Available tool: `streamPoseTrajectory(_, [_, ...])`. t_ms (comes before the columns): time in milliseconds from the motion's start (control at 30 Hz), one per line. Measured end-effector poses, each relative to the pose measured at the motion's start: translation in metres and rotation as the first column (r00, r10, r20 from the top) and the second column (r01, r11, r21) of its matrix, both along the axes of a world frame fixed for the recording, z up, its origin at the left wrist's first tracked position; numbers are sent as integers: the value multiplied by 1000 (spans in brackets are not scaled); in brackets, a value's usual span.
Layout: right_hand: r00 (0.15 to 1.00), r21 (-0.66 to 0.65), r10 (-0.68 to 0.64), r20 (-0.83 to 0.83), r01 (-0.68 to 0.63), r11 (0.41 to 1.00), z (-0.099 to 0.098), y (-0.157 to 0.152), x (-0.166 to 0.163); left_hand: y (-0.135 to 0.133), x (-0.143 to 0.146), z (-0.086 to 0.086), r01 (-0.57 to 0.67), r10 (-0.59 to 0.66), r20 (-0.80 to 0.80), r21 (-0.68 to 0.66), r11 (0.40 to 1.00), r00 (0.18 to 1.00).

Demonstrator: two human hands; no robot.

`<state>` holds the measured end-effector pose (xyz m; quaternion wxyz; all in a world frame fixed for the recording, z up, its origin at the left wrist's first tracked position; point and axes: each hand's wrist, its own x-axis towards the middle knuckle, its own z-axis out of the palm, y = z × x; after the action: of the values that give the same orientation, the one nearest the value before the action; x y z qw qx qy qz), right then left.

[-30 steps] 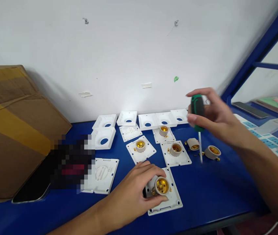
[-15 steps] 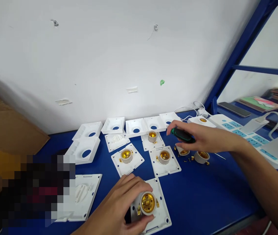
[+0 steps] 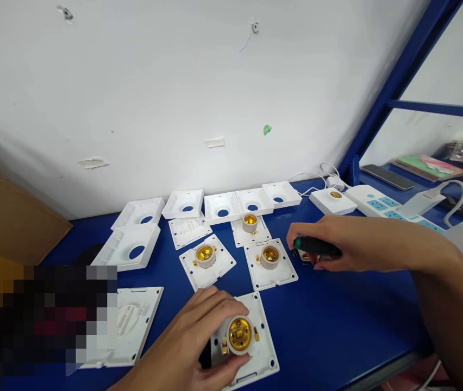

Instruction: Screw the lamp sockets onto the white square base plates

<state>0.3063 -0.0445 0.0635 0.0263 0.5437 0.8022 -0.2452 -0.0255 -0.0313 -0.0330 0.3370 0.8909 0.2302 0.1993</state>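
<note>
My left hand [image 3: 194,336] is wrapped round a white lamp socket with a brass inside [image 3: 239,334], which sits on a white square base plate [image 3: 262,353] near the table's front edge. My right hand [image 3: 337,243] is closed on a green-handled screwdriver [image 3: 316,247], held low and lying almost flat over the blue table. It covers the loose sockets that lie there. Just left of it stands another socket on its plate [image 3: 270,263].
Two more socket plates [image 3: 207,262] and several white cover boxes [image 3: 223,206] lie in rows toward the wall. A white power strip [image 3: 382,203] and adapter are at the right. A cardboard box [image 3: 7,228] stands at the left. A blue frame post [image 3: 394,81] rises at the right.
My right hand has dropped from raised with the screwdriver upright to low over the table, with the tool lying flat. The view has swung right. My left hand stays on the socket.
</note>
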Motion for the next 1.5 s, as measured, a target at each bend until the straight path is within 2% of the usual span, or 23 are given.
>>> streamPoseTrajectory(400, [986, 201, 94, 135, -120, 972, -21, -8, -11, -2, 0, 2, -20, 20, -15, -18, 1000, 1000])
streamPoseTrajectory(900, [975, 242, 68, 213, -120, 963, -23, -11, -19, -4, 1, 5, -30, 27, -62, -44, 999, 998])
streamPoseTrajectory(1500, [965, 214, 71, 252, -127, 968, -23, -7, -17, -4, 0, 5, -32, 28, -61, -64, 997, 998])
